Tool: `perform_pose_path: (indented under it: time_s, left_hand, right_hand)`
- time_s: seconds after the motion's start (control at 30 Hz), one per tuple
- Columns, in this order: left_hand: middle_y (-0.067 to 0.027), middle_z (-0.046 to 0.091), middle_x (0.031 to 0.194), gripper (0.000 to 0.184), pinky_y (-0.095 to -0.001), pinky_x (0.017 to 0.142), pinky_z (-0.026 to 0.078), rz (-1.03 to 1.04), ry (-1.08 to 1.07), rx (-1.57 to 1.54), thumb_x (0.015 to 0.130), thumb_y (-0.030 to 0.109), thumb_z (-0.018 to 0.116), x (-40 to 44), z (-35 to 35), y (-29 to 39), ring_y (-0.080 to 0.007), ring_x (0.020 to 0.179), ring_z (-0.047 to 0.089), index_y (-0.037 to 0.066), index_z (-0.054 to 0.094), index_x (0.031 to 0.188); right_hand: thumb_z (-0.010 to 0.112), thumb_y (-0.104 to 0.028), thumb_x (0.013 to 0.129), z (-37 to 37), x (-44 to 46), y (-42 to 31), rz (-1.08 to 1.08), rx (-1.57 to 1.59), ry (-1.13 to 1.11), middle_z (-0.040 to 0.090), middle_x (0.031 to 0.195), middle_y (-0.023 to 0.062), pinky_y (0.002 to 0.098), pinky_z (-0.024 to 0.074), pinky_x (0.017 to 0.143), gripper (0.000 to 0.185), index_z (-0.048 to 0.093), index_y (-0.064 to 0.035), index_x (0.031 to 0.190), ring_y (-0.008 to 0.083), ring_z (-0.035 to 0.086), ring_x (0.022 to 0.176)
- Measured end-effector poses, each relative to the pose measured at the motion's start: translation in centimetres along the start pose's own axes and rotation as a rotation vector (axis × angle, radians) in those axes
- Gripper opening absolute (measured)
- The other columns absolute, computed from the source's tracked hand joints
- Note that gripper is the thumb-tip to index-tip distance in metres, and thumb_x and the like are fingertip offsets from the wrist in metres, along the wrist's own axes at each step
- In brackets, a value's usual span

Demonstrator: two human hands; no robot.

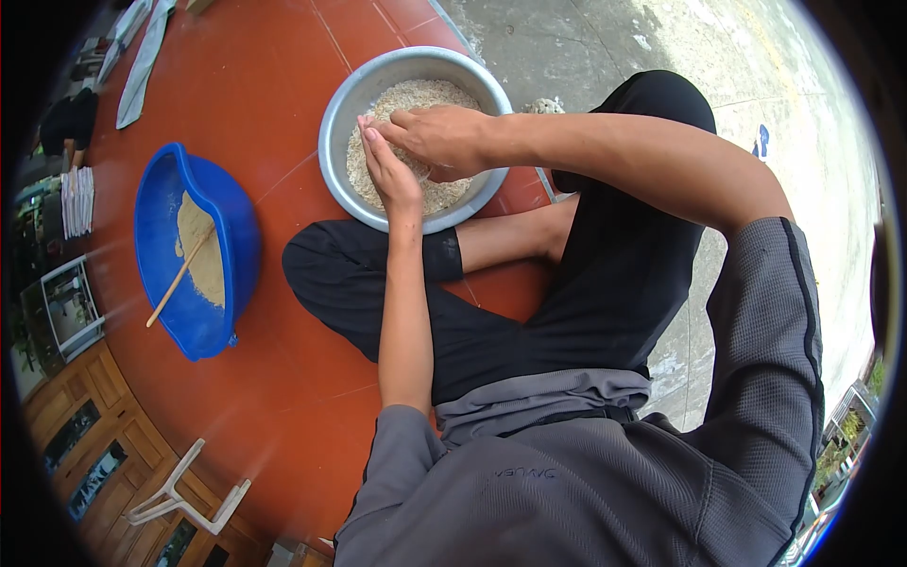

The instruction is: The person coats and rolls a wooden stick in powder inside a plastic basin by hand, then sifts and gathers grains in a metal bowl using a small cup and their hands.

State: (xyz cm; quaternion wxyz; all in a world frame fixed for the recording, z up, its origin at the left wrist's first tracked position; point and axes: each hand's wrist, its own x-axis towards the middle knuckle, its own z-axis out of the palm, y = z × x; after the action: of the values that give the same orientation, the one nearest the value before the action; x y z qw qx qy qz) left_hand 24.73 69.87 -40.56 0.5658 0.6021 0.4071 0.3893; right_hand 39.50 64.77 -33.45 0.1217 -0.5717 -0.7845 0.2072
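Observation:
A round silver metal basin [336,123] holds a pale, crumbly, grainy mix [416,94]. Both of my hands meet above that mix. My left hand [391,175] is cupped with its fingers together, palm turned toward the other hand. Against its palm press the bent fingers of my right hand [436,140], which comes in from the right. A little whitish material shows between the palms, but what they enclose is mostly hidden.
To the left on the red tiled floor [293,378] stands a blue plastic tub [244,241] with tan powder [203,260] and a wooden stick [179,279]. My crossed legs [491,335] lie close to the basin. Grey concrete [567,47] lies beyond the tiles.

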Motion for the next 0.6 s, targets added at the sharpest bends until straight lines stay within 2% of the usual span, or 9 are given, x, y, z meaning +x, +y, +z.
perform_pose_path:
  time_s: [0.17, 0.27, 0.33, 0.47, 0.57, 0.6]
  left_hand:
    - [-0.026, 0.036, 0.176, 0.088, -0.0424, 0.134, 0.026, -0.066, -0.048, -0.076, 0.119, 0.063, 0.026, 0.1, -0.4, 0.0, -0.0338, 0.164, 0.035, -0.008, 0.026, 0.172]
    - [-0.0252, 0.037, 0.176, 0.09, -0.0423, 0.134, 0.027, -0.122, -0.059, -0.188, 0.118, 0.066, 0.024, 0.2, -0.5, -0.1, -0.0333, 0.164, 0.036, -0.006, 0.025, 0.173]
    - [-0.0234, 0.038, 0.175, 0.091, -0.0423, 0.134, 0.028, -0.159, -0.063, -0.279, 0.118, 0.067, 0.024, 0.3, -0.5, -0.1, -0.0325, 0.163, 0.037, -0.005, 0.026, 0.173]
    - [-0.0188, 0.045, 0.171, 0.079, -0.0454, 0.13, 0.036, -0.27, -0.034, -0.512, 0.119, 0.061, 0.028, 0.0, -0.4, 0.4, -0.0327, 0.158, 0.044, 0.001, 0.037, 0.169]
    - [-0.0166, 0.051, 0.168, 0.067, -0.0477, 0.126, 0.043, -0.382, -0.089, -0.78, 0.119, 0.053, 0.032, 0.0, -0.9, 0.2, -0.0332, 0.152, 0.051, 0.004, 0.045, 0.164]
    - [-0.0163, 0.052, 0.167, 0.064, -0.0483, 0.125, 0.044, -0.389, -0.126, -0.844, 0.119, 0.05, 0.032, 0.3, -1.2, 0.1, -0.0335, 0.15, 0.053, 0.005, 0.047, 0.163]
  right_hand:
    - [0.091, -0.01, 0.078, -0.1, 0.0, 0.0, -0.047, 0.016, 0.038, 0.062, 0.131, 0.0203, 0.0499, 0.0566, 0.106, 0.103, 0.035, 0.0003, 0.164, 0.0408, 0.066, 0.123]
    - [0.092, -0.01, 0.075, -0.3, 0.2, -0.1, -0.073, 0.023, 0.042, 0.064, 0.137, 0.0254, 0.0497, 0.0548, 0.112, 0.102, 0.04, 0.0037, 0.162, 0.0428, 0.063, 0.132]
    - [0.093, -0.012, 0.077, -0.3, 0.3, -0.2, -0.09, 0.026, 0.075, 0.064, 0.133, 0.0224, 0.0491, 0.0529, 0.114, 0.104, 0.037, 0.0016, 0.163, 0.0408, 0.063, 0.129]
    - [0.095, -0.015, 0.077, -0.3, 0.7, -0.4, -0.127, 0.046, 0.122, 0.065, 0.136, 0.0218, 0.0489, 0.0518, 0.115, 0.103, 0.04, -0.0001, 0.162, 0.0396, 0.062, 0.129]
    - [0.095, -0.016, 0.077, -0.9, 0.9, -0.8, -0.136, -0.026, 0.04, 0.065, 0.139, 0.0222, 0.0499, 0.0516, 0.114, 0.097, 0.045, -0.0003, 0.159, 0.0401, 0.062, 0.13]
    - [0.095, -0.017, 0.077, -1.0, 1.1, -0.8, -0.162, -0.03, 0.075, 0.068, 0.132, 0.0215, 0.0508, 0.0522, 0.112, 0.095, 0.047, 0.0005, 0.157, 0.0403, 0.064, 0.128]
